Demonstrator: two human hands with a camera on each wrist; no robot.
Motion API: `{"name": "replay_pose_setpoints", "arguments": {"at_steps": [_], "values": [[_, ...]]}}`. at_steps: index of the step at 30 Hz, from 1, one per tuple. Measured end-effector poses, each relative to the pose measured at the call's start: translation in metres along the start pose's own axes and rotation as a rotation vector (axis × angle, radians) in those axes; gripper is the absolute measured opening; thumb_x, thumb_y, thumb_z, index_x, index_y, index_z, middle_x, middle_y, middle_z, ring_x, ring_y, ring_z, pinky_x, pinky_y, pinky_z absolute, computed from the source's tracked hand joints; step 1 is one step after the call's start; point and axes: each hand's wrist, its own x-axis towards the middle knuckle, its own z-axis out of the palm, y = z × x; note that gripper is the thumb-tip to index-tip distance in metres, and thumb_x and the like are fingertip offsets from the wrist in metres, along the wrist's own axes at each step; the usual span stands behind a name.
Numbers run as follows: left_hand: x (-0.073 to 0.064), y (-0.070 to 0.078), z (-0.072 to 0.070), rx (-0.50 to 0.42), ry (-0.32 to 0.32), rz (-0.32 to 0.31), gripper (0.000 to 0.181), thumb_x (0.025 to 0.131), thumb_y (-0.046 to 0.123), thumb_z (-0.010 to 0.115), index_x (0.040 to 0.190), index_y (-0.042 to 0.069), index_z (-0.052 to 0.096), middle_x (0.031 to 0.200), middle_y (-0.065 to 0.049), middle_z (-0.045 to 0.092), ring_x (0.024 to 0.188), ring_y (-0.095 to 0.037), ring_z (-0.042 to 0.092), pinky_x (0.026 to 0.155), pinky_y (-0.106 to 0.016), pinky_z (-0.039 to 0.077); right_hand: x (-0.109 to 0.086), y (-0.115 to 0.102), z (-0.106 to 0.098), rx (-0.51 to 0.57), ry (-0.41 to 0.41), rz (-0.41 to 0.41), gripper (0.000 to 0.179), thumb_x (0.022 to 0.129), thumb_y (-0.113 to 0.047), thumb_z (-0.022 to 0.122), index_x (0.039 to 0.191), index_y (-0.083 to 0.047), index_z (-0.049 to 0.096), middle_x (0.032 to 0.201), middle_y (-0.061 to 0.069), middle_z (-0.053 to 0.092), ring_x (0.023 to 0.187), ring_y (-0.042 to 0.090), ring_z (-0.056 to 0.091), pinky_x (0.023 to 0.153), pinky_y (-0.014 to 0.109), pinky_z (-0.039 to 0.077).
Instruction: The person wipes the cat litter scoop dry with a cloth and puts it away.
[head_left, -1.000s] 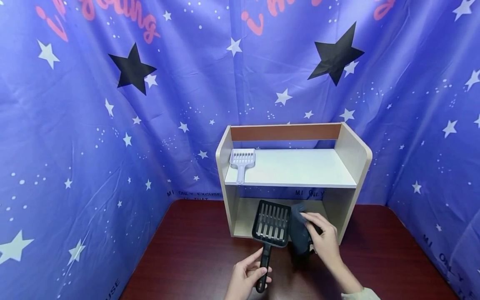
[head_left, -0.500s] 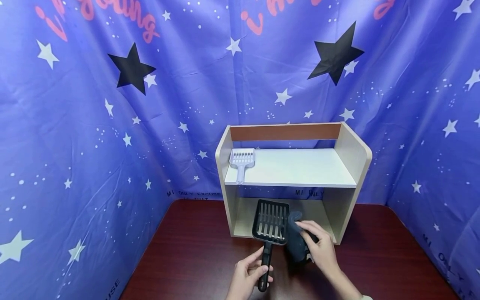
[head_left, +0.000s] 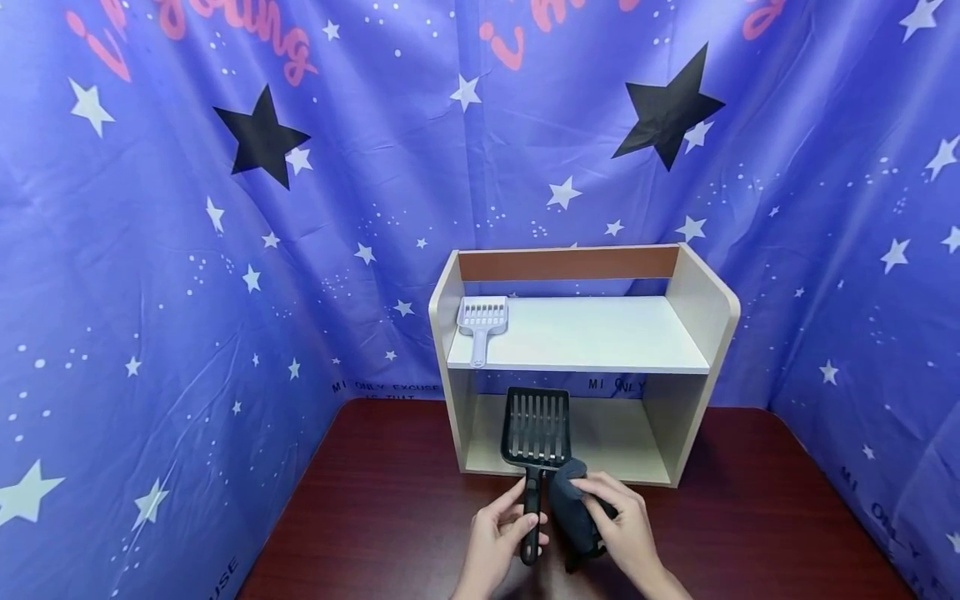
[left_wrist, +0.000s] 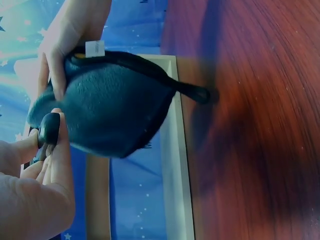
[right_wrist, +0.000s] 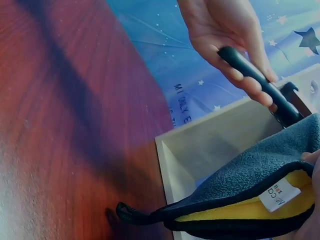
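My left hand (head_left: 491, 537) grips the handle of a black slotted litter scoop (head_left: 537, 427), whose head points away toward the shelf. The right hand (head_left: 626, 525) pinches a folded dark grey cleaning cloth (head_left: 572, 510) just right of that handle. In the right wrist view the cloth (right_wrist: 255, 160) shows a yellow inner side, black edging, a white tag and a hanging loop. Part of the scoop's handle (right_wrist: 257, 82) runs behind it there. The left wrist view has the cloth (left_wrist: 115, 100) close beside the handle's end (left_wrist: 49, 129); whether they touch, I cannot tell.
A two-level wooden shelf (head_left: 592, 333) stands at the back of the dark red table (head_left: 375, 500). On its upper board, at the left, lies a pale lilac slotted scoop (head_left: 483, 321). Blue star-printed curtains (head_left: 360, 167) hang behind and at both sides.
The right hand has brought the cloth down and left, from beside the scoop's head to beside its handle. The scoop has shifted slightly up, still in the left hand.
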Motion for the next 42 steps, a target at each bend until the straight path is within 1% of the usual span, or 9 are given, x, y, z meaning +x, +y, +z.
{"name": "replay_pose_setpoints", "arguments": {"at_steps": [4, 7, 13, 16, 20, 24, 31, 37, 42], "values": [[0.002, 0.003, 0.005, -0.014, -0.007, -0.007, 0.055, 0.096, 0.006, 0.064, 0.147, 0.000, 0.045, 0.105, -0.036, 0.068, 0.070, -0.008, 0.073, 0.067, -0.033, 0.065, -0.001, 0.000, 0.009, 0.013, 0.029, -0.057, 0.039, 0.073, 0.020, 0.073, 0.096, -0.011, 0.078, 0.092, 0.003, 0.074, 0.090, -0.001, 0.065, 0.082, 0.003, 0.049], [0.001, 0.004, 0.005, -0.022, -0.007, -0.012, 0.056, 0.095, 0.007, 0.064, 0.147, -0.001, 0.045, 0.106, -0.035, 0.068, 0.071, -0.009, 0.073, 0.068, -0.032, 0.065, -0.003, -0.003, 0.011, 0.011, 0.033, -0.053, 0.040, 0.072, 0.021, 0.073, 0.096, -0.011, 0.078, 0.092, 0.004, 0.074, 0.089, -0.001, 0.066, 0.081, 0.002, 0.048], [-0.008, 0.009, -0.002, 0.005, 0.024, -0.019, 0.058, 0.093, 0.008, 0.068, 0.146, 0.001, 0.046, 0.105, -0.030, 0.071, 0.073, -0.015, 0.075, 0.066, -0.028, 0.064, -0.013, -0.009, -0.008, -0.041, -0.091, -0.021, 0.042, 0.077, 0.011, 0.075, 0.106, -0.020, 0.077, 0.103, 0.001, 0.074, 0.100, -0.002, 0.066, 0.088, 0.001, 0.046], [-0.011, 0.016, -0.005, 0.040, 0.026, 0.037, 0.058, 0.093, 0.008, 0.068, 0.146, -0.001, 0.046, 0.104, -0.031, 0.071, 0.074, -0.013, 0.075, 0.066, -0.028, 0.064, -0.013, -0.008, -0.024, -0.038, -0.146, 0.001, 0.041, 0.081, 0.006, 0.075, 0.111, -0.022, 0.074, 0.108, 0.000, 0.074, 0.103, 0.000, 0.066, 0.090, 0.001, 0.046], [-0.006, 0.030, -0.007, 0.086, 0.027, 0.149, 0.057, 0.094, 0.009, 0.066, 0.146, -0.003, 0.045, 0.105, -0.034, 0.070, 0.076, -0.009, 0.075, 0.068, -0.032, 0.065, -0.010, -0.003, -0.043, -0.061, -0.176, 0.067, 0.037, 0.083, 0.002, 0.075, 0.110, -0.023, 0.072, 0.105, -0.005, 0.075, 0.096, -0.002, 0.067, 0.081, 0.003, 0.049], [0.009, 0.046, -0.005, 0.118, 0.034, 0.208, 0.057, 0.095, 0.010, 0.066, 0.147, -0.001, 0.045, 0.106, -0.032, 0.070, 0.078, -0.010, 0.075, 0.070, -0.033, 0.065, -0.008, 0.002, -0.056, -0.142, -0.170, 0.124, 0.034, 0.082, -0.002, 0.078, 0.105, -0.026, 0.070, 0.099, -0.011, 0.074, 0.086, -0.003, 0.067, 0.072, 0.005, 0.049], [0.044, 0.070, -0.001, 0.150, 0.076, 0.223, 0.054, 0.094, 0.012, 0.067, 0.146, 0.010, 0.050, 0.108, -0.024, 0.073, 0.079, -0.019, 0.077, 0.071, -0.028, 0.064, -0.006, 0.009, -0.069, -0.181, -0.171, 0.119, 0.035, 0.079, -0.002, 0.080, 0.102, -0.027, 0.070, 0.096, -0.015, 0.071, 0.086, -0.004, 0.065, 0.076, 0.003, 0.047], [0.069, 0.084, 0.007, 0.136, 0.084, 0.253, 0.052, 0.095, 0.009, 0.066, 0.144, 0.005, 0.051, 0.108, -0.028, 0.072, 0.081, -0.037, 0.075, 0.068, -0.027, 0.064, -0.010, 0.013, -0.075, -0.156, -0.158, 0.054, 0.041, 0.075, 0.003, 0.081, 0.103, -0.025, 0.070, 0.095, -0.015, 0.071, 0.085, -0.005, 0.064, 0.076, 0.002, 0.046], [0.092, 0.093, 0.018, 0.089, 0.088, 0.250, 0.049, 0.096, 0.009, 0.064, 0.143, 0.001, 0.050, 0.109, -0.030, 0.071, 0.083, -0.048, 0.071, 0.066, -0.029, 0.064, -0.014, 0.017, -0.080, -0.156, -0.151, 0.052, 0.041, 0.074, 0.003, 0.081, 0.102, -0.025, 0.070, 0.093, -0.016, 0.071, 0.081, -0.005, 0.063, 0.074, 0.003, 0.045]]}}
